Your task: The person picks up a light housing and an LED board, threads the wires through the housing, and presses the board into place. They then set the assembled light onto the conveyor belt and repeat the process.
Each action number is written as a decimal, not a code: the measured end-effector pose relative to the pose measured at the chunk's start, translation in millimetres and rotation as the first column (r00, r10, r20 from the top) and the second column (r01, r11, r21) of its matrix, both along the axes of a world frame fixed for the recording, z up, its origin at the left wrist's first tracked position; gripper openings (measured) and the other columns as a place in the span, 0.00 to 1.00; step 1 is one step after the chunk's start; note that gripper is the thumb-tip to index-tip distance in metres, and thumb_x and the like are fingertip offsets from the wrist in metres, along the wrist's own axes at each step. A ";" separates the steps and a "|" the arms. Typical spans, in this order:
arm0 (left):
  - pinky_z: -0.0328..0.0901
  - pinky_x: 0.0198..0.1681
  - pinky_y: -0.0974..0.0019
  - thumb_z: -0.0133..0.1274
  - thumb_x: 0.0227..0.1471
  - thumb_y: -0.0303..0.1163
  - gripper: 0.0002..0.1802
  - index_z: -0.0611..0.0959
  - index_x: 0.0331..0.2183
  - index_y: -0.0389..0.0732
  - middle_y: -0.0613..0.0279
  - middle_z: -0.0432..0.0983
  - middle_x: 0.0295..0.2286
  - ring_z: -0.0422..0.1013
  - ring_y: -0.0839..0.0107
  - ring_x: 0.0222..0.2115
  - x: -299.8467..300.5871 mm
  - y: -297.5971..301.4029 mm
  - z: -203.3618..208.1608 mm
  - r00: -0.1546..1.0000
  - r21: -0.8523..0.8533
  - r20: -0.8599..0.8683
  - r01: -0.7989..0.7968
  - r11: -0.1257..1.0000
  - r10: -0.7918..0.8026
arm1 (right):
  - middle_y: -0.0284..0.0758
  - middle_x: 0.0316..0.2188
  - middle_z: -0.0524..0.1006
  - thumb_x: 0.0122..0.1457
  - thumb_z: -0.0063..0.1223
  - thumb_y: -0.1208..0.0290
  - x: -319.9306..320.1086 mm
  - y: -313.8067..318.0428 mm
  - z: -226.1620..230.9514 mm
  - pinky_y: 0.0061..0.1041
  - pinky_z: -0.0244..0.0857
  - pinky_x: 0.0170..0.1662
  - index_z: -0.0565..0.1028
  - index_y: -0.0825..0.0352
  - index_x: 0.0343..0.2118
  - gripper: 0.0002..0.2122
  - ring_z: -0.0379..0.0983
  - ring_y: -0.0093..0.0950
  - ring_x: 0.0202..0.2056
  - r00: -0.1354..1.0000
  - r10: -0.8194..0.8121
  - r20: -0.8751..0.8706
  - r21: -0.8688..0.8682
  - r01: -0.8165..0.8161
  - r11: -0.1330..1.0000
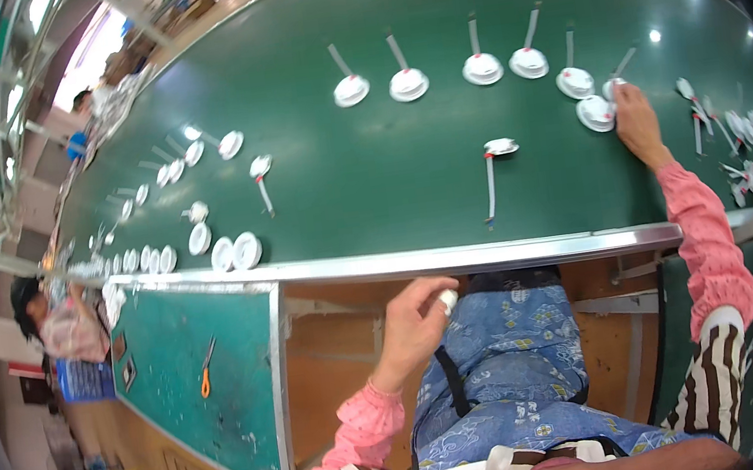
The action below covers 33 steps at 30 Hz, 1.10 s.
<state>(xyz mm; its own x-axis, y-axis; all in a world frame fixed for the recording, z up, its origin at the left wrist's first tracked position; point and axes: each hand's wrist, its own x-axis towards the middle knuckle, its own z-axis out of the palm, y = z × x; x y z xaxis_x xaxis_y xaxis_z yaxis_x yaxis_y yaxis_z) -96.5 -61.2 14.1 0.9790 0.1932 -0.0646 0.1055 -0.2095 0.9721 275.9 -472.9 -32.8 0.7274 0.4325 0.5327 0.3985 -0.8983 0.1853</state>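
Note:
On the green table at the right, my right hand is closed on a small white round disc with a pale strip running from it. Its fingertips are partly hidden by the disc. Two more white discs lie next to it, one a round white disc just left of the hand. Below the table's front edge, my left hand is held over my lap with its fingers curled together. A small white bit shows at its fingertips; I cannot tell whether it is held or worn on a finger.
Several white discs with strips stand along the far middle of the green table. A red-marked disc lies nearer. More discs cluster at left and right. Orange-handled scissors lie on a lower green board. A person sits at far left.

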 end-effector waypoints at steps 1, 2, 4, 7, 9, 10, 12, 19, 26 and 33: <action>0.70 0.37 0.69 0.54 0.54 0.22 0.13 0.83 0.43 0.36 0.58 0.80 0.35 0.76 0.73 0.33 4.0 15.0 -0.6 1.000 0.116 0.012 0.006 0.993 -0.008 | 0.47 0.51 0.71 0.57 0.45 0.80 6.7 -9.0 -1.7 0.38 0.63 0.58 0.68 0.72 0.58 0.23 0.68 0.45 0.53 1.000 -0.016 0.012 0.052 0.015 0.999; 0.70 0.38 0.68 0.55 0.54 0.23 0.12 0.83 0.42 0.36 0.56 0.80 0.36 0.76 0.71 0.34 10.8 32.7 0.5 1.000 0.231 0.021 0.018 0.973 -0.023 | 0.49 0.53 0.70 0.57 0.43 0.80 13.8 -16.9 -4.8 0.38 0.63 0.58 0.68 0.71 0.59 0.24 0.68 0.46 0.53 0.999 -0.039 0.023 0.104 0.036 0.994; 0.70 0.39 0.64 0.54 0.54 0.24 0.11 0.84 0.40 0.36 0.53 0.80 0.36 0.77 0.65 0.35 36.4 69.5 13.1 0.971 0.382 0.204 -0.197 0.903 0.125 | 0.48 0.52 0.71 0.57 0.44 0.80 24.8 -37.0 -5.6 0.38 0.63 0.58 0.69 0.70 0.58 0.23 0.68 0.46 0.53 0.999 -0.036 -0.003 0.124 0.036 0.992; 0.68 0.42 0.55 0.52 0.54 0.25 0.13 0.80 0.42 0.36 0.48 0.77 0.36 0.74 0.48 0.39 106.2 169.4 14.3 0.845 0.643 0.366 -0.533 0.550 0.391 | 0.46 0.50 0.73 0.57 0.45 0.81 6.0 -25.7 18.8 0.37 0.63 0.56 0.72 0.68 0.56 0.21 0.69 0.45 0.52 0.999 -0.010 -0.040 0.287 0.021 0.958; 0.68 0.44 0.52 0.55 0.52 0.32 0.18 0.78 0.44 0.34 0.47 0.77 0.38 0.74 0.48 0.42 146.2 234.2 16.0 0.791 0.768 0.352 -0.550 0.329 0.500 | 0.43 0.48 0.75 0.56 0.48 0.82 -34.2 3.2 42.7 0.35 0.64 0.54 0.75 0.67 0.50 0.18 0.71 0.43 0.51 0.998 0.054 -0.036 0.529 -0.027 0.848; 0.69 0.46 0.51 0.57 0.51 0.35 0.21 0.78 0.44 0.34 0.46 0.78 0.39 0.75 0.47 0.43 162.9 261.4 7.4 0.748 0.805 0.332 -0.542 0.240 0.575 | 0.43 0.47 0.75 0.55 0.48 0.83 -59.3 20.0 54.4 0.35 0.64 0.55 0.75 0.67 0.49 0.18 0.71 0.44 0.50 0.992 0.120 -0.037 0.540 -0.081 0.838; 0.69 0.47 0.50 0.58 0.49 0.37 0.22 0.78 0.44 0.34 0.44 0.79 0.40 0.75 0.46 0.44 186.9 300.8 -8.2 0.712 0.821 0.204 -0.498 0.279 0.672 | 0.43 0.46 0.75 0.52 0.49 0.86 -116.4 52.0 81.0 0.35 0.64 0.55 0.75 0.68 0.46 0.17 0.72 0.44 0.50 0.976 0.220 -0.006 0.518 -0.185 0.835; 0.69 0.43 0.45 0.60 0.52 0.42 0.20 0.78 0.36 0.34 0.41 0.79 0.36 0.76 0.42 0.39 226.0 274.0 -47.3 0.954 0.910 0.041 -0.158 0.384 0.296 | 0.41 0.38 0.77 0.43 0.51 0.89 -252.5 94.0 114.8 0.37 0.67 0.50 0.78 0.67 0.38 0.18 0.73 0.42 0.45 0.897 0.429 -0.104 0.633 -0.273 0.724; 0.63 0.37 0.49 0.47 0.51 0.16 0.07 0.70 0.35 0.33 0.46 0.71 0.29 0.69 0.42 0.31 183.9 189.8 -27.9 0.911 0.729 0.396 -0.386 0.566 0.112 | 0.40 0.35 0.75 0.45 0.51 0.86 -284.0 143.1 91.1 0.37 0.68 0.45 0.77 0.70 0.36 0.13 0.72 0.41 0.42 0.789 0.614 0.027 0.753 -0.420 0.507; 0.56 0.22 0.78 0.47 0.56 0.21 0.08 0.81 0.36 0.36 0.68 0.74 0.25 0.64 0.83 0.21 79.1 14.7 47.0 0.936 0.133 0.105 0.321 0.938 -0.335 | 0.38 0.45 0.73 0.58 0.58 0.74 -301.5 155.3 94.0 0.31 0.70 0.46 0.69 0.64 0.58 0.23 0.75 0.30 0.42 0.660 0.684 -0.311 0.938 0.097 0.333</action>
<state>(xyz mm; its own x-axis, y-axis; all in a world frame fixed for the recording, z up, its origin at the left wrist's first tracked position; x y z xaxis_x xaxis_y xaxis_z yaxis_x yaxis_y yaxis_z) -17.4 -46.6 61.0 0.9878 -0.1411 0.0651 -0.1077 -0.3199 0.9413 -25.6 -317.5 61.3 0.9188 0.2959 0.2611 0.3139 -0.1467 -0.9381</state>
